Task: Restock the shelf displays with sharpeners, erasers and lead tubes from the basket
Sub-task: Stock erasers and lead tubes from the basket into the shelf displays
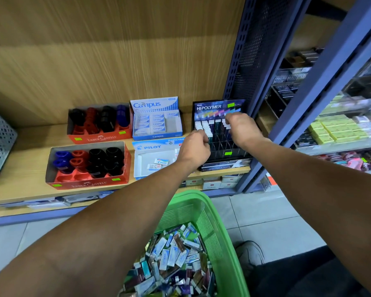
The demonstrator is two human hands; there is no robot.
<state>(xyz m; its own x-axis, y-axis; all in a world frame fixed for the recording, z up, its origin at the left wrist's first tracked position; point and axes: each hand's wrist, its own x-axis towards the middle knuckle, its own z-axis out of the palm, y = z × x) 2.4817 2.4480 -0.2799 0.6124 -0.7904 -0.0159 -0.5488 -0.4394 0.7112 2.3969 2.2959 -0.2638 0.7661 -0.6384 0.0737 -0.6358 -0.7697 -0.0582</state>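
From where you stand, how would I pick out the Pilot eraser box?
On the wooden shelf, find the front row. The Pilot box sits between the red sharpener box and the black lead display. It is white and blue, and nearly empty.

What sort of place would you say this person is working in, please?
Most likely a stationery shop aisle: a shelf carries branded retail boxes such as the Campus eraser box and the Hi-Polymer lead display, several with green price stickers.
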